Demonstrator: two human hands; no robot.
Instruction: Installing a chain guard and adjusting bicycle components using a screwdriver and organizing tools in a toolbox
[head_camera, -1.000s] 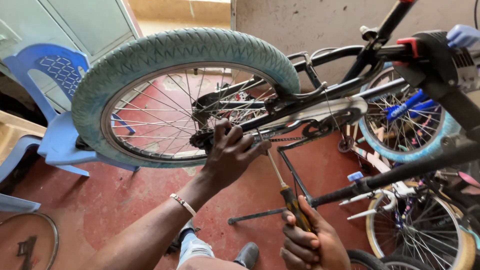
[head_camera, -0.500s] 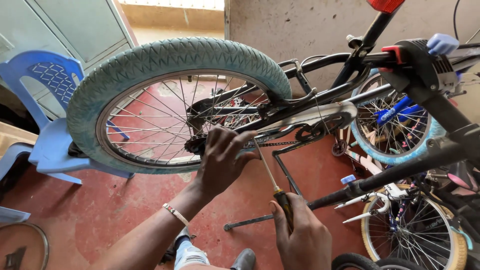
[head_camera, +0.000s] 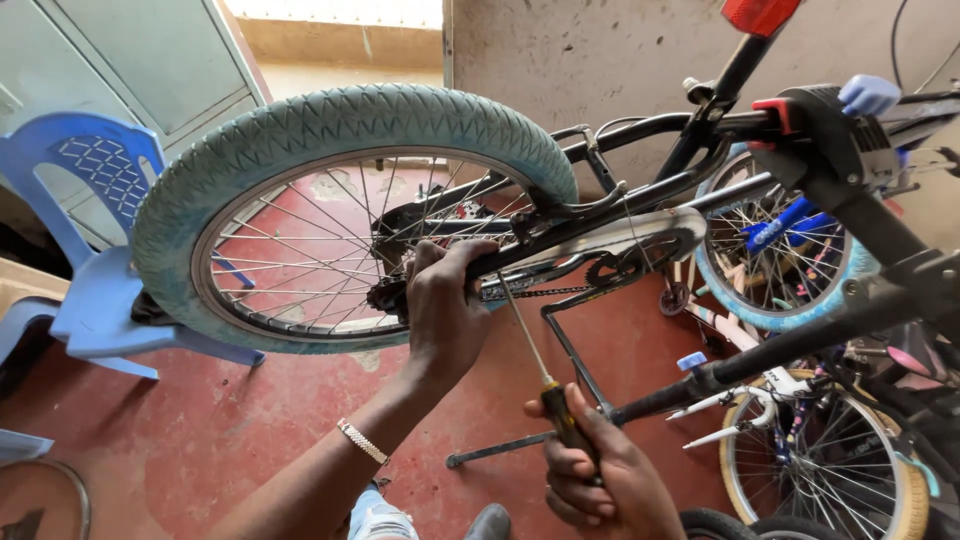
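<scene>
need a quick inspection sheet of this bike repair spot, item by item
surface: red floor, worn and patchy.
job's things: bicycle rear wheel with pale teal tyre, raised off the floor; chain by the hub; screwdriver angled up toward the chain.
clutter: more wheels and bike parts at right.
hands: left hand grips the frame near the hub; right hand holds the screwdriver handle.
cables: thin brake cable along the frame.
surroundings: blue plastic chair, grey door, bare wall.
</scene>
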